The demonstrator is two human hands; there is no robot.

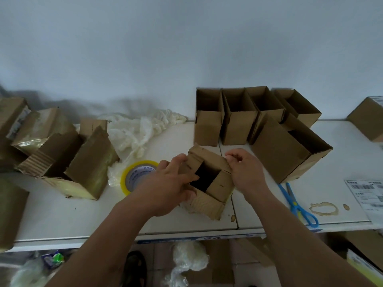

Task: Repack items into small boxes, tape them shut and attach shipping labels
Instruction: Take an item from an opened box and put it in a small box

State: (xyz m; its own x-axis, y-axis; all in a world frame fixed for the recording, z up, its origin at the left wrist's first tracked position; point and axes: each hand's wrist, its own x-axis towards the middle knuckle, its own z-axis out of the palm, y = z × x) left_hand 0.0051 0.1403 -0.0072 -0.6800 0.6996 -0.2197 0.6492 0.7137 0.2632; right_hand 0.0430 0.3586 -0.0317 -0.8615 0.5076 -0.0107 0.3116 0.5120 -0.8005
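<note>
A white tabletop point(62, 214) carries five open, empty brown corrugated boxes point(236, 121) clustered at one o'clock from the middle. At nine o'clock stand several worn, tape-glossed cartons point(87, 162) beside crumpled translucent plastic wrap point(134, 129). At the centre sits one small box point(209, 183), its four flaps part-folded around a dark square opening. The left hand point(165, 187) grips its left flap; the right hand point(246, 172) pinches its right flap. One yellow-rimmed tape roll point(132, 177) lies at its nine o'clock, one pair of blue scissors point(296, 204) at three o'clock, and printed labels point(369, 195) beyond them.
</note>
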